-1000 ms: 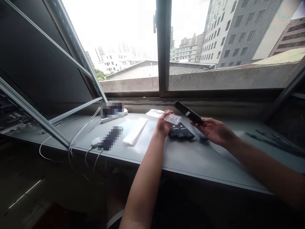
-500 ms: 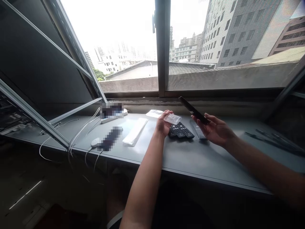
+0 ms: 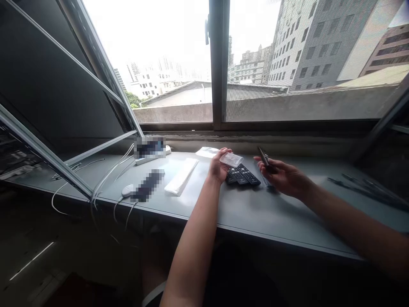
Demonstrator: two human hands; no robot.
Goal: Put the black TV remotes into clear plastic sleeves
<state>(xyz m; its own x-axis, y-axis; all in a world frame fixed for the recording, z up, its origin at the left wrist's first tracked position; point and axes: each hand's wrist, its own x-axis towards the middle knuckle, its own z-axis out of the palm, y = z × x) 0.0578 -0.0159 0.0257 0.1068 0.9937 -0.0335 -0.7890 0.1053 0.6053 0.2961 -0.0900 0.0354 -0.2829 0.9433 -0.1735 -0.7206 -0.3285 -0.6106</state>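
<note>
Dark-framed glass window (image 3: pixel 220 64) behind pale grey flat tabletop (image 3: pixel 249 209). On it, black oblong remotes (image 3: pixel 243 176) fanned, overlapping. Right hand (image 3: pixel 289 177): fingers grasping dark slim oblong remote (image 3: pixel 263 157), tilted, raised above tabletop. Left hand (image 3: pixel 219 167): fingers grasping clear rectangular plastic packet (image 3: pixel 232 160), near fanned remotes' far ends.

Legible text: none | remotes (image 3: pixel 246 175) on the table (image 3: pixel 249 209): pale key markings (image 3: pixel 244 171) and small marks (image 3: pixel 254 181) at the near ends, too small to read | two pixelated patches (image 3: pixel 148 186): contents unreadable
</note>
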